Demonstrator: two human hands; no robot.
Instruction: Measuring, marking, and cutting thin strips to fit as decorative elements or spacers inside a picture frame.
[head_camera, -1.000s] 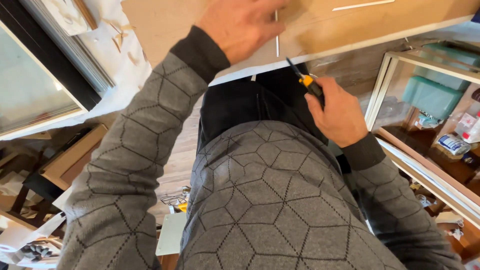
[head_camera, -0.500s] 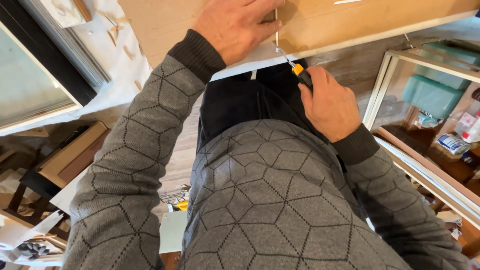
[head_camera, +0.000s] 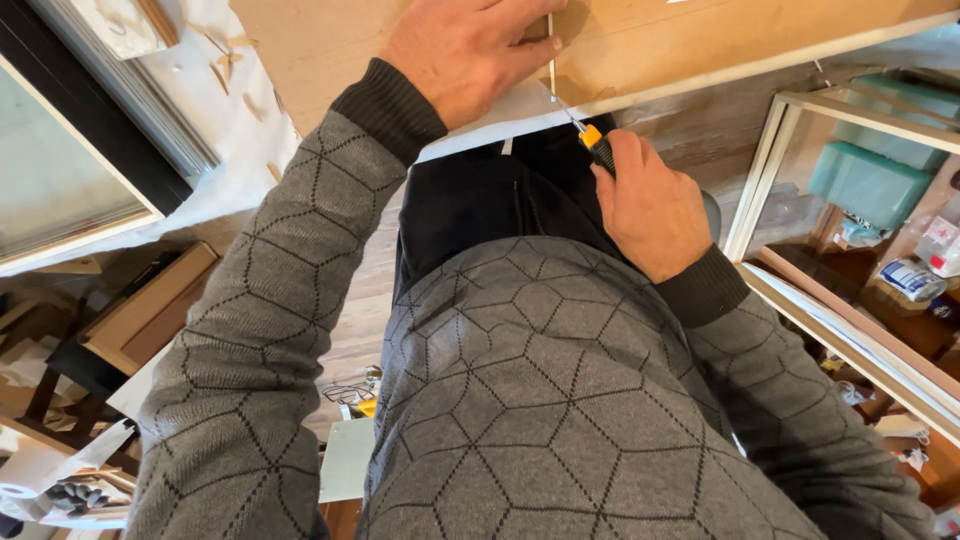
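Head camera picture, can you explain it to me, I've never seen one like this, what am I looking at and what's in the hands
The one picture comes from a camera worn on a person's head, looking straight down their own body, so the grey patterned sweater fills the middle and both arms reach away from the lens.

The left hand presses flat on a light wooden board that lies on a work surface. The right hand has a closed grip on a utility knife with a black and orange handle; its thin blade meets the board's near edge, at a straight line that runs across the board.

Wood shavings lie on a white sheet to the left. To the right stands a glass-fronted cabinet holding teal blocks.
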